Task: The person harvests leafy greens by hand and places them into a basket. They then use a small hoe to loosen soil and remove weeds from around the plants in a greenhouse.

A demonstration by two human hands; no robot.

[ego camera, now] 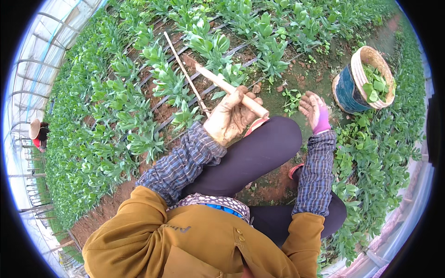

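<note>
My left hand (pixel 231 116) grips the round wooden handle (pixel 222 83) of a small hand tool, palm turned partly up. The tool's soil-covered blade (pixel 189 61) points up and left, above the crop rows. My right hand (pixel 314 107), muddy and with a purple glove cuff at the wrist, is beside a small leafy weed (pixel 291 100) on the soil. Its fingers are slightly curled, and I see nothing held in them. To its right, a tilted blue and cream bucket (pixel 351 85) holds picked green leaves (pixel 375 83).
Rows of leafy green plants (pixel 167 80) stand on both sides, with dark drip lines (pixel 240 47) between them. A thin stick (pixel 184 69) slants among the plants to my left. At far left a person in a straw hat (pixel 34 128) is near the plastic greenhouse wall (pixel 21 90).
</note>
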